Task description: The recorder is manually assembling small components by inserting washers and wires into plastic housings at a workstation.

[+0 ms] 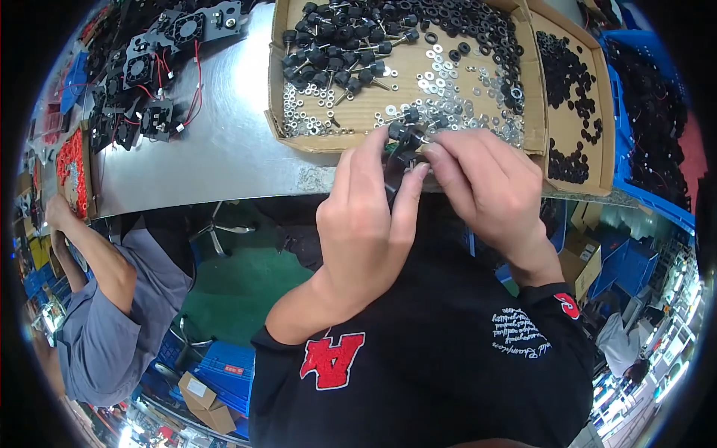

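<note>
My left hand (358, 224) is closed on a small black part (392, 172), held upright between thumb and fingers over the front wall of a cardboard tray (407, 71). Black round-headed knobs with metal studs sit at the part's top, one black knob (398, 132) beside my left fingertips. My right hand (497, 187) pinches at a metal stud there; its fingers cover whatever small piece they hold. Behind my hands the tray bears a heap of black knobs with studs (328, 60), metal nuts (302, 116), flat washers (441, 71) and black rings (485, 26).
Right of the tray stand a second cardboard tray (556, 123) of small black pieces and a blue crate (618, 97). Fan assemblies (146, 71) with red wires lie on the metal table (224, 142). A person (123, 299) in grey works at the left, near red pieces (71, 172).
</note>
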A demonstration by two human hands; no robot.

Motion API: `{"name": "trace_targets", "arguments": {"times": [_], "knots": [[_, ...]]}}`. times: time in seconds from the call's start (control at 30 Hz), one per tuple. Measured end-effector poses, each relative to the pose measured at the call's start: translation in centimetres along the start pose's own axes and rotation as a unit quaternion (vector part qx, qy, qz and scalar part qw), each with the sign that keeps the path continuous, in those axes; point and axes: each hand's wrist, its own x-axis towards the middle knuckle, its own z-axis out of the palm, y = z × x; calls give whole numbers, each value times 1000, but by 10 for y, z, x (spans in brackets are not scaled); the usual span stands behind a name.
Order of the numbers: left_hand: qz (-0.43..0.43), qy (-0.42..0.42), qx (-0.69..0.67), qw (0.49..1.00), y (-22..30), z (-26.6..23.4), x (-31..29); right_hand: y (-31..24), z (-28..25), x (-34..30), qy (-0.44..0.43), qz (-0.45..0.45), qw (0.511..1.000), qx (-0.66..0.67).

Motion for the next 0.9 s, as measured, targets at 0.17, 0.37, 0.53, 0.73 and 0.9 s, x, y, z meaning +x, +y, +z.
{"name": "trace_targets", "arguments": {"times": [0.17, 0.37, 0.53, 0.73, 0.9], "knots": [[22, 11, 24, 999, -3, 4, -1, 1, 10, -2, -34, 139, 983, 114], [33, 29, 13, 999, -14, 6, -1, -9, 13, -2, -11, 298, 911, 287], [25, 10, 26, 999, -11, 6, 0, -2, 11, -5, -53, 326, 888, 320], [40, 36, 10, 999, -16, 8, 4, -6, 14, -2, -3, 263, 934, 241], [23, 44, -2, 999, -21, 9, 5, -9, 12, 0, -53, 229, 956, 175]]}}
